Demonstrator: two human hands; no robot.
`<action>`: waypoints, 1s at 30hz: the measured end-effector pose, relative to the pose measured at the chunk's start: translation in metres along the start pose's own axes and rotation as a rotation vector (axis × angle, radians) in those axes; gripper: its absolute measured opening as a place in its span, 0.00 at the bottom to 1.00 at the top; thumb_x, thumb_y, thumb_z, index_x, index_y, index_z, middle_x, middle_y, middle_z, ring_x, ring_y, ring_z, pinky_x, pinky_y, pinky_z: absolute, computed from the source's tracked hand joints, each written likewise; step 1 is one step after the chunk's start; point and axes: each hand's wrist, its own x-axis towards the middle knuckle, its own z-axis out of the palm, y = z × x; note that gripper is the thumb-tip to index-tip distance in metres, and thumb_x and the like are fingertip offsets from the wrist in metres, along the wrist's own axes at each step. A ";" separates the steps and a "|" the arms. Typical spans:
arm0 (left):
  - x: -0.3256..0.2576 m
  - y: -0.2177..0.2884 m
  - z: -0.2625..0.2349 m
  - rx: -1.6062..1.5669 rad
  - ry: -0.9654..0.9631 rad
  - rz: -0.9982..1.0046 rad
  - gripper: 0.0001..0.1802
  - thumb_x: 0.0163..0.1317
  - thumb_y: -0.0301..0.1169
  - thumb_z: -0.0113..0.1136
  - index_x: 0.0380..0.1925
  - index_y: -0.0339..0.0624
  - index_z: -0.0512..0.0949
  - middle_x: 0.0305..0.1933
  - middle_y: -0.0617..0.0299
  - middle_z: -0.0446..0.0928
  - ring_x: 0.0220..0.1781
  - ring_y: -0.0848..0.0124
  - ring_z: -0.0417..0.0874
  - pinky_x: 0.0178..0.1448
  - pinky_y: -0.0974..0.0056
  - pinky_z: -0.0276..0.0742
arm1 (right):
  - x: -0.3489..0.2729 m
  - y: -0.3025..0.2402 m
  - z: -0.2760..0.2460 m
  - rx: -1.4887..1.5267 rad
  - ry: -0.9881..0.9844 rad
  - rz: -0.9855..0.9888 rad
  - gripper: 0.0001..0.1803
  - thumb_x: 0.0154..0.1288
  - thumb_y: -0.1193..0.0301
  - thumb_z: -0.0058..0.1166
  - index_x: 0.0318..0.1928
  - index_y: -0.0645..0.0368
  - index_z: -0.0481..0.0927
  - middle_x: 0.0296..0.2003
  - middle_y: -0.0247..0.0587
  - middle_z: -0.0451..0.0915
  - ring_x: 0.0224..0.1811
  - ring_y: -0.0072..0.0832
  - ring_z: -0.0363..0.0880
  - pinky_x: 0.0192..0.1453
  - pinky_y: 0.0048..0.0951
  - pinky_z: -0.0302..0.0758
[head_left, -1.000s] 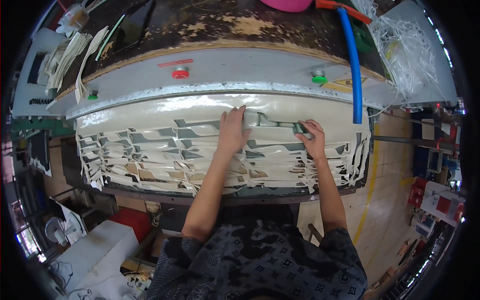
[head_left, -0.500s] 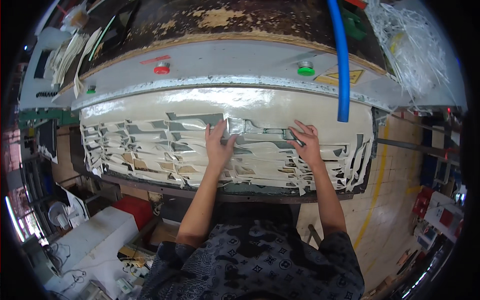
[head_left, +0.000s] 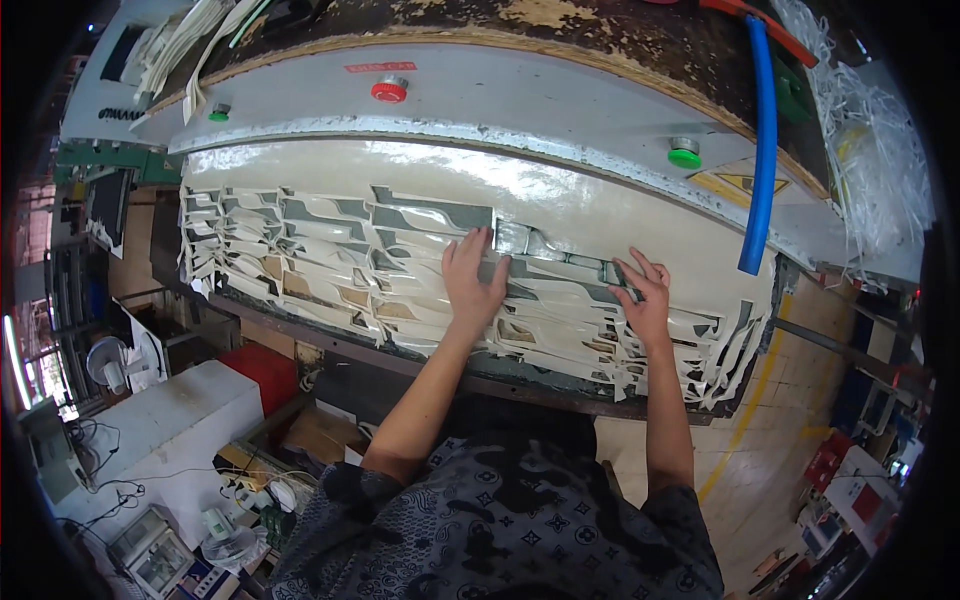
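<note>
A long, narrow metal cutting die (head_left: pixel 567 257) lies on a glossy cream sheet (head_left: pixel 330 160), along the edge of its cut-out part. At the die's wide left end is my left hand (head_left: pixel 472 282), its forefinger against the end and its thumb at the near edge. My right hand (head_left: pixel 646 300) pinches the narrow right end, thumb on the near side and the other fingers raised and curved beyond it. Between me and the die, the sheet is a web of thin strips around long curved holes, with a grey-green surface showing through.
Behind the sheet runs a grey machine beam (head_left: pixel 450 90) with a red button (head_left: pixel 389 90) and green buttons (head_left: pixel 684 152). A blue hose (head_left: pixel 760 150) hangs down at the right. Clear plastic strands (head_left: pixel 880 190) are heaped at far right. A white cabinet (head_left: pixel 190 420) stands at lower left.
The whole view has turned and shifted, so the bench now slants down to the right. Both hands stay at the die's ends, with little visible shift of the die on the sheet.
</note>
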 end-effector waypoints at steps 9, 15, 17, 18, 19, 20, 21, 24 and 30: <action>0.001 -0.005 0.001 0.042 0.052 0.015 0.30 0.58 0.33 0.78 0.61 0.38 0.82 0.61 0.45 0.84 0.66 0.50 0.82 0.78 0.44 0.64 | 0.002 -0.012 0.001 -0.073 0.008 -0.052 0.26 0.61 0.71 0.72 0.62 0.52 0.88 0.67 0.51 0.82 0.66 0.40 0.80 0.76 0.43 0.61; 0.003 -0.004 0.002 0.057 0.043 0.013 0.31 0.58 0.33 0.78 0.61 0.38 0.82 0.59 0.47 0.85 0.66 0.52 0.83 0.79 0.46 0.64 | -0.003 -0.006 0.006 -0.003 0.073 -0.076 0.21 0.62 0.72 0.72 0.57 0.59 0.89 0.58 0.50 0.88 0.62 0.39 0.85 0.77 0.48 0.63; 0.002 -0.009 0.004 0.094 0.030 0.036 0.30 0.57 0.34 0.78 0.60 0.39 0.82 0.59 0.48 0.86 0.65 0.54 0.83 0.79 0.46 0.63 | -0.006 -0.002 0.009 -0.015 0.099 -0.115 0.21 0.62 0.72 0.73 0.56 0.60 0.88 0.57 0.49 0.88 0.60 0.39 0.86 0.78 0.50 0.64; 0.002 -0.010 0.003 0.093 0.018 0.030 0.30 0.57 0.34 0.78 0.60 0.39 0.83 0.59 0.48 0.86 0.65 0.54 0.83 0.79 0.46 0.63 | -0.006 0.000 0.010 -0.016 0.106 -0.127 0.21 0.61 0.72 0.73 0.56 0.60 0.88 0.57 0.49 0.88 0.59 0.39 0.87 0.78 0.51 0.64; 0.002 -0.010 0.003 0.091 0.006 0.024 0.29 0.57 0.34 0.78 0.59 0.39 0.83 0.59 0.48 0.86 0.65 0.55 0.83 0.79 0.47 0.63 | -0.008 0.002 0.011 -0.018 0.113 -0.140 0.21 0.61 0.73 0.73 0.55 0.61 0.88 0.57 0.49 0.88 0.58 0.40 0.87 0.78 0.52 0.65; 0.003 -0.010 0.002 0.087 -0.001 0.015 0.29 0.57 0.34 0.79 0.59 0.39 0.83 0.59 0.48 0.86 0.65 0.55 0.83 0.78 0.47 0.63 | -0.008 0.002 0.011 -0.021 0.116 -0.143 0.21 0.61 0.73 0.73 0.55 0.61 0.88 0.56 0.49 0.89 0.58 0.40 0.87 0.77 0.52 0.66; 0.003 -0.010 0.002 0.084 -0.008 0.007 0.29 0.57 0.35 0.79 0.59 0.40 0.83 0.59 0.48 0.86 0.64 0.55 0.83 0.78 0.47 0.63 | -0.007 0.001 0.011 -0.025 0.119 -0.146 0.21 0.61 0.73 0.73 0.55 0.62 0.88 0.56 0.49 0.89 0.58 0.40 0.87 0.77 0.53 0.66; 0.005 -0.006 0.002 0.084 -0.012 -0.004 0.28 0.57 0.35 0.79 0.58 0.40 0.83 0.59 0.49 0.86 0.64 0.55 0.84 0.78 0.46 0.64 | -0.006 0.001 0.010 -0.035 0.120 -0.155 0.21 0.61 0.74 0.73 0.55 0.62 0.88 0.55 0.49 0.89 0.58 0.40 0.88 0.77 0.53 0.67; 0.005 -0.007 0.001 0.069 -0.007 0.014 0.28 0.56 0.34 0.79 0.57 0.38 0.83 0.58 0.48 0.86 0.64 0.55 0.84 0.77 0.46 0.64 | -0.004 -0.002 0.008 -0.027 0.122 -0.138 0.21 0.61 0.74 0.72 0.56 0.62 0.87 0.55 0.49 0.89 0.58 0.40 0.88 0.76 0.54 0.67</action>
